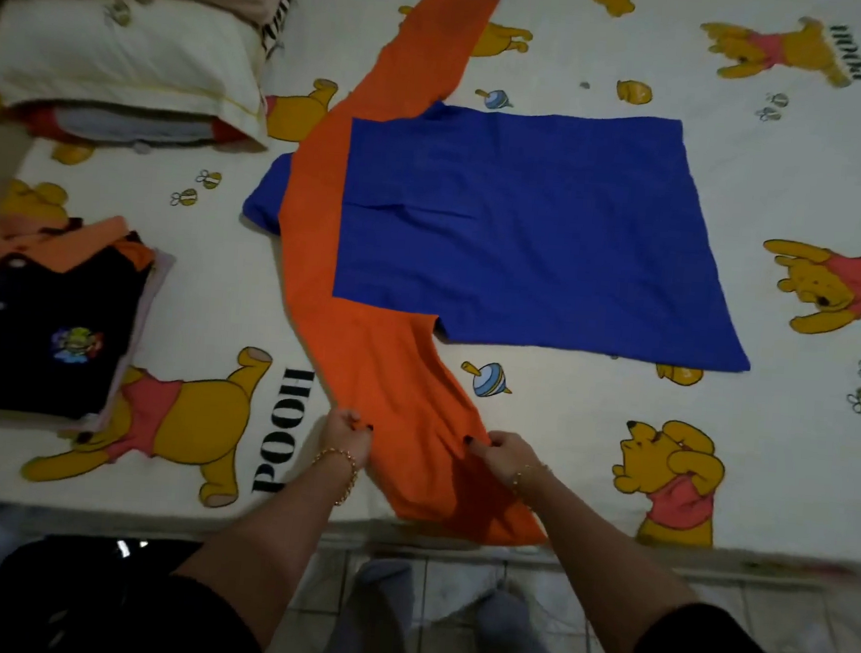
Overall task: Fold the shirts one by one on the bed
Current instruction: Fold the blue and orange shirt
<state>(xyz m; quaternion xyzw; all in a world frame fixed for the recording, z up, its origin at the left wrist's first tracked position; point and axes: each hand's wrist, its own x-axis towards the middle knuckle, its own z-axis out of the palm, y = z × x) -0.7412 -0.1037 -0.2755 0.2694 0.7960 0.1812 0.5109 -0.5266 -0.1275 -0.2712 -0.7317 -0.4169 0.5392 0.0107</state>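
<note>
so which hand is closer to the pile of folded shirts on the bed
Left. The left hand has its grip on the edge of the orange sleeve that faces the folded stack. The right hand has its grip on the opposite edge, farther away.

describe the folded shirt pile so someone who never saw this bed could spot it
On the bed with the cartoon-bear sheet, look along the left edge, nearer than the white pillow. The stack of folded shirts sits there, topped by a black polo with an orange collar and colourful chest logo. Unlike the blue and orange shirt spread flat mid-bed, it is compact.
</note>
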